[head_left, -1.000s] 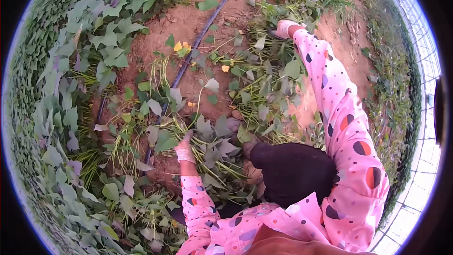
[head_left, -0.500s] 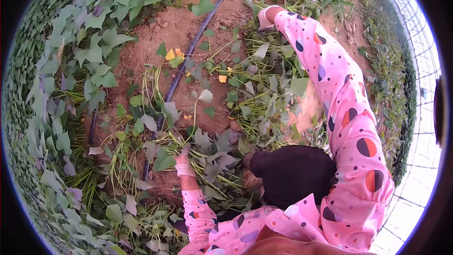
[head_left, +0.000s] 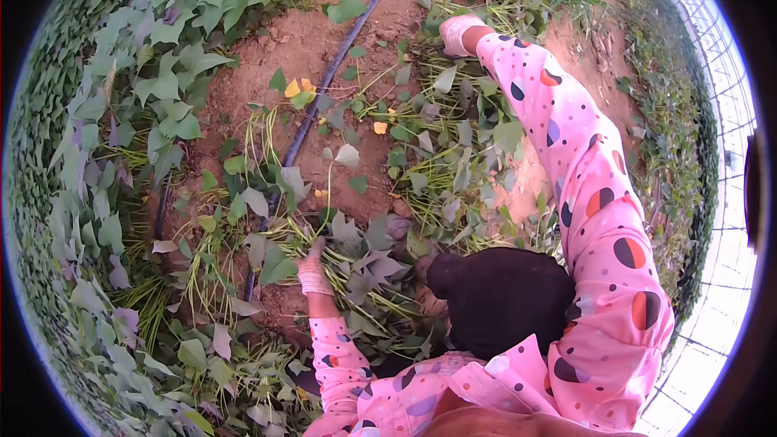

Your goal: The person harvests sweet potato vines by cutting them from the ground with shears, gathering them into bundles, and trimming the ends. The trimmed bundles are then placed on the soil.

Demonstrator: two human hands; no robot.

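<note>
My left hand (head_left: 313, 272), in a pale glove, is closed round a bundle of leafy green vines (head_left: 356, 275) with long stems, low over the soil. Its thumb points up along the stems, and the fingers are mostly hidden. Far out at the upper right, my right hand (head_left: 461, 35), gloved too, curls down at the edge of more cut-looking vines (head_left: 453, 105). Its fingertips are partly covered, so whatever they grip does not show. Heart-shaped and lobed leaves hang around both hands.
A dark irrigation hose (head_left: 324, 89) runs along the reddish soil (head_left: 267, 57). Dense leafy plants (head_left: 105, 186) fill the left side. Yellow leaves (head_left: 301, 89) lie near the hose. At right stands a wire mesh fence (head_left: 720, 275). Dark-covered knee (head_left: 506, 299) sits below the vines.
My right hand has shifted slightly right and down. My left hand stays at the vine bundle, dipping a little to the left.
</note>
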